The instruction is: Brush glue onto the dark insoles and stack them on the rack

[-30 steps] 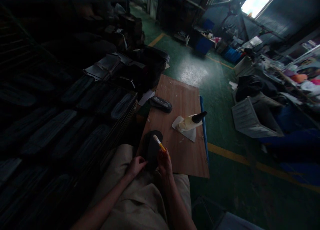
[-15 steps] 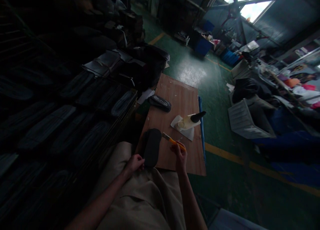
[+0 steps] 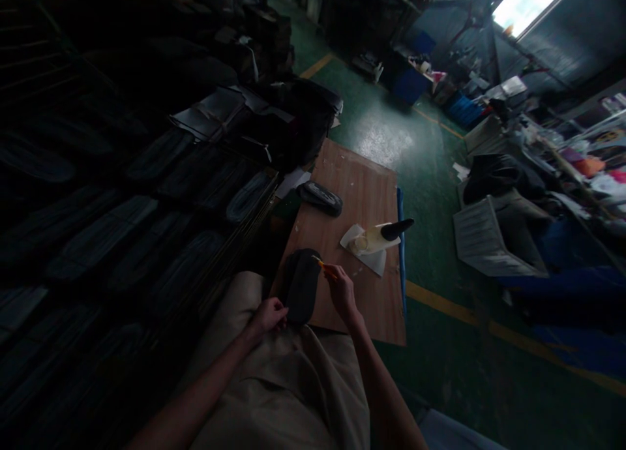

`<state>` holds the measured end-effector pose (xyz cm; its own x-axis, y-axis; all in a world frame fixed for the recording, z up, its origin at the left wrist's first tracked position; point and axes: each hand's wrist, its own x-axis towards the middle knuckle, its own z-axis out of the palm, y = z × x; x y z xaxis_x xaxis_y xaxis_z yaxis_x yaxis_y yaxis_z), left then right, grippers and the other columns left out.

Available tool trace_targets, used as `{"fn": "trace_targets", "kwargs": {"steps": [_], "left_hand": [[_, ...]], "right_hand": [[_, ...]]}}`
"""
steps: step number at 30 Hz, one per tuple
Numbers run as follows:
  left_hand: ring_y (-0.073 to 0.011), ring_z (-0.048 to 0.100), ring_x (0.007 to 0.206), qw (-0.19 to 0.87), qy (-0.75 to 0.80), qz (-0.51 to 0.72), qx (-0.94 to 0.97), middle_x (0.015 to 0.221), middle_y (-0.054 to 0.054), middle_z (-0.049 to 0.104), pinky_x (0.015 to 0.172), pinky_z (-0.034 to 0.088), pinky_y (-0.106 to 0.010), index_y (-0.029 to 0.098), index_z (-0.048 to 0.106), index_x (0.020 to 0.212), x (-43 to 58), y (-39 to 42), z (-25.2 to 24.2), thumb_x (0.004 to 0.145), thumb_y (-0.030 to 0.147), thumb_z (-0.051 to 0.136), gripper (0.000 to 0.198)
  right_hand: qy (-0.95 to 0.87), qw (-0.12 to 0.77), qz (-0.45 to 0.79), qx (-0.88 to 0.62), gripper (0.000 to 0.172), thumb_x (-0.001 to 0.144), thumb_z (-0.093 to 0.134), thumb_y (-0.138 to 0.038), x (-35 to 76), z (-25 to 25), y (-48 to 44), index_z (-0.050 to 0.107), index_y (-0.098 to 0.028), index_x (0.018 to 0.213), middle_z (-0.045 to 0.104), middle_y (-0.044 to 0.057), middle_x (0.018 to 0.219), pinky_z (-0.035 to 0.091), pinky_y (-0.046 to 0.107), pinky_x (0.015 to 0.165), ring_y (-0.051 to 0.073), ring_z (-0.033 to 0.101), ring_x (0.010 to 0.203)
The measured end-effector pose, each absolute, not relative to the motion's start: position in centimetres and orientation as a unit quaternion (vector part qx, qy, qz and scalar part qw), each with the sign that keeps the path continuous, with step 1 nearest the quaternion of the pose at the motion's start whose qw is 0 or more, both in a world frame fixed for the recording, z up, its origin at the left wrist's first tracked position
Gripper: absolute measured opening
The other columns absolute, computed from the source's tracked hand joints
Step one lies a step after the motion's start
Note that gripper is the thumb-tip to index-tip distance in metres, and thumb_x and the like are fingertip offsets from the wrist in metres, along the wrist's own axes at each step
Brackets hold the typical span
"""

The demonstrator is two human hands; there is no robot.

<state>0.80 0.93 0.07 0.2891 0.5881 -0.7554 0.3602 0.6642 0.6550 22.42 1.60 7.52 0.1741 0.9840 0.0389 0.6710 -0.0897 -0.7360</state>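
Observation:
My left hand (image 3: 268,317) grips the near end of a dark shoe sole (image 3: 302,284) that rests on the near edge of a wooden board (image 3: 352,195). My right hand (image 3: 341,292) is closed on a yellow-handled brush (image 3: 325,269), and the brush tip touches the right side of the sole. A pale glue bottle with a black nozzle (image 3: 382,236) lies on a white sheet further right on the board. Another dark sole (image 3: 319,197) lies at the board's far left.
Rows of dark soles on racks (image 3: 147,202) fill the left side. A white plastic crate (image 3: 482,235) and cluttered piles stand on the green floor at the right. A yellow floor line (image 3: 454,303) runs past the board. My beige-clad lap (image 3: 283,385) is below.
My right hand swung the brush out to the right of the sole, then brought it back, and its tip now meets the sole's right side. My left hand kept its hold.

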Motion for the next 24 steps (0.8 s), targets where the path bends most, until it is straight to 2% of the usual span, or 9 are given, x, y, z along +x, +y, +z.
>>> {"fn": "trace_targets", "kwargs": {"steps": [4, 13, 24], "left_hand": [[-0.0119, 0.057, 0.041, 0.702, 0.587, 0.085, 0.395, 0.049, 0.005, 0.058, 0.04, 0.04, -0.02, 0.018, 0.048, 0.069, 0.8, 1.0, 0.2, 0.081, 0.019, 0.059, 0.016], [-0.0113, 0.058, 0.041, 0.699, 0.598, 0.074, 0.385, 0.049, 0.005, 0.058, 0.04, 0.04, -0.019, 0.018, 0.047, 0.068, 1.0, 1.1, 0.2, 0.081, 0.019, 0.06, 0.018], [-0.0108, 0.058, 0.042, 0.703, 0.593, 0.086, 0.383, 0.051, 0.004, 0.058, 0.039, 0.04, -0.018, 0.017, 0.047, 0.07, 0.8, 1.0, 0.5, 0.084, 0.018, 0.057, 0.017]], "right_hand": [[-0.587, 0.302, 0.265, -0.703, 0.024, 0.091, 0.046, -0.028, 22.3, 7.3, 0.9, 0.064, -0.022, 0.106, 0.066, 0.007, 0.1, 0.049, 0.027, 0.07, 0.018, 0.064, 0.083], [-0.545, 0.373, 0.285, -0.694, 0.023, 0.089, 0.051, -0.031, 22.5, 7.9, 1.8, 0.067, -0.024, 0.104, 0.066, 0.005, 0.098, 0.049, 0.028, 0.071, 0.017, 0.062, 0.081], [-0.533, 0.341, 0.325, -0.703, 0.021, 0.088, 0.053, -0.032, 21.5, 8.0, -1.1, 0.068, -0.023, 0.101, 0.069, 0.004, 0.096, 0.05, 0.027, 0.07, 0.017, 0.064, 0.08]]}}
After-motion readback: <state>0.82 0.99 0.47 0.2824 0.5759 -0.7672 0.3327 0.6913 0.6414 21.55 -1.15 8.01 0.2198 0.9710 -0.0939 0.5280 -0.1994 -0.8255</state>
